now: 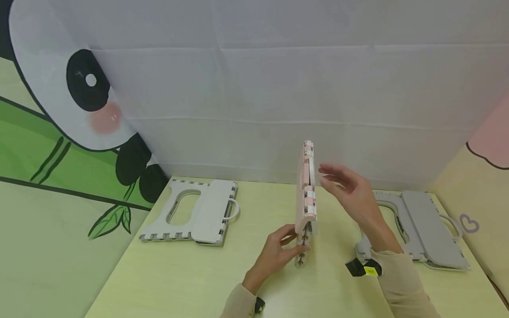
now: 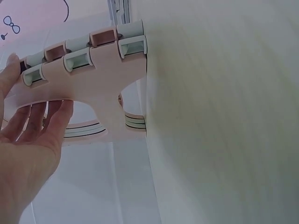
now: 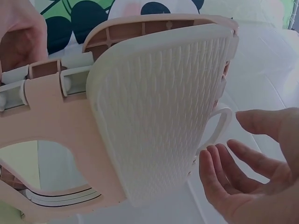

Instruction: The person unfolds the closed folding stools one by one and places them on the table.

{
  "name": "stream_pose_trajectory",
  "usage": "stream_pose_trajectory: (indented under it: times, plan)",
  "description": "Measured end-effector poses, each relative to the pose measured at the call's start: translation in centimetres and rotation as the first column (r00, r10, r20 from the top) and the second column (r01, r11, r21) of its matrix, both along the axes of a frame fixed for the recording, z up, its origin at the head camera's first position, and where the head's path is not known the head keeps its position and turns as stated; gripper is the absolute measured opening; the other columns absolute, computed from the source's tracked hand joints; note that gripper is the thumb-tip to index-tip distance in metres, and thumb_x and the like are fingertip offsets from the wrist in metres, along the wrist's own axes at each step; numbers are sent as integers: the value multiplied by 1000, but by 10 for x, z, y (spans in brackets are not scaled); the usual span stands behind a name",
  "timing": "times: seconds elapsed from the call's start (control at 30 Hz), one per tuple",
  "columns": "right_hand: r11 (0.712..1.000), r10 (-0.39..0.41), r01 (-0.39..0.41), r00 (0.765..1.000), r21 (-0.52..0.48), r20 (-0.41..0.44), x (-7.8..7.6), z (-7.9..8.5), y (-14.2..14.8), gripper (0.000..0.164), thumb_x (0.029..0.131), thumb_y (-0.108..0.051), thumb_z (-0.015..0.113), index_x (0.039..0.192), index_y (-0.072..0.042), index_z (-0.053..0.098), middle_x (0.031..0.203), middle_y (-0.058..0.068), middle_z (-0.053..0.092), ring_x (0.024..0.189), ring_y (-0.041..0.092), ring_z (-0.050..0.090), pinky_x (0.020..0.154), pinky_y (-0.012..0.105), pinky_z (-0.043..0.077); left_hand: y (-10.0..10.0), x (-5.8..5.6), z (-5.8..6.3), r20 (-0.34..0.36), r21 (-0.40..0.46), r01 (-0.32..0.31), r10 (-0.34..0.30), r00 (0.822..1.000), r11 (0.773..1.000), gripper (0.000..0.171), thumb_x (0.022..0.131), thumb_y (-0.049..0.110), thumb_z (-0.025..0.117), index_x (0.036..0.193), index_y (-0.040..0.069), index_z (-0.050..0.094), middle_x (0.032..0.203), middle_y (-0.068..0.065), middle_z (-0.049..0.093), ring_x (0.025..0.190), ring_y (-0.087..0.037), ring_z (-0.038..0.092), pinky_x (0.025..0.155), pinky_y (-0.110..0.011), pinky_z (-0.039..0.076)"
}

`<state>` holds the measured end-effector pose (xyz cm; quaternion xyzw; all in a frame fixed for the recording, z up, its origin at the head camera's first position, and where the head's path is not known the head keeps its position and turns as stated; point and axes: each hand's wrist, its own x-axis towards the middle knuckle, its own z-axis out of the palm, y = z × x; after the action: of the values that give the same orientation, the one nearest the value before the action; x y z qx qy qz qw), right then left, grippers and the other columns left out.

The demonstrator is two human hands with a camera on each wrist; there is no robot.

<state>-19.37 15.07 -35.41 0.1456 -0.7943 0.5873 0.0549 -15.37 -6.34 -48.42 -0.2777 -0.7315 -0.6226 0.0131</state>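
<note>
A pink and white folding stool (image 1: pixel 305 190) stands folded on its edge on the table, seen almost edge-on in the head view. My left hand (image 1: pixel 275 251) grips its lower leg part, thumb on one side and fingers through the cut-out, as the left wrist view shows the hand (image 2: pixel 35 135). To the right of the stool, my right hand (image 1: pixel 351 194) is held with fingers loosely bent and nothing between them. In the right wrist view its fingertips are close to the white carrying handle (image 3: pixel 220 123), beside the textured white top (image 3: pixel 156 102).
A folded white stool (image 1: pixel 212 212) lies flat on the table's left side. Another folded grey-looking stool (image 1: pixel 433 229) lies at the right, partly behind my right forearm. A white cloth wall (image 1: pixel 258 88) rises behind the pale yellow table (image 1: pixel 159 274).
</note>
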Motion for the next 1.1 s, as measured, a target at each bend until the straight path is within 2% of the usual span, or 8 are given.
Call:
stream_pose_trajectory:
  times: [0.23,0.53,0.9,1.1]
  plan:
    - [999,44,-44,999,-10,-5,3,-12,5,40,93,-34,62,131,-27,55,131,-8,54,117,12,53,92,24,47,-1,0,0,13,17,11,-11,1000,1000,43,83,8,73,124,11,57,118,-3,60,110,-20,58,93,-41,48]
    - [997,69,-69,997,-31,18,9,-21,10,40,92,-32,62,131,-27,55,133,-7,53,118,14,53,92,25,47,-1,1,1,51,-25,-4,5,999,1000,43,85,14,72,125,15,57,120,1,60,112,-18,58,94,-39,48]
    - [996,89,-87,995,-33,41,14,-37,16,42,92,-30,63,133,-22,53,134,-3,52,117,16,54,91,25,48,0,0,2,15,18,6,-7,1000,1000,43,84,8,72,124,10,57,119,-3,60,110,-21,59,92,-47,48]
    - [993,117,-116,993,-31,32,17,-45,18,43,94,-27,62,134,-18,52,134,-2,52,118,20,54,91,25,49,0,0,0,29,19,5,-6,1000,1000,43,83,9,73,124,11,58,119,-2,60,111,-22,58,93,-44,48]
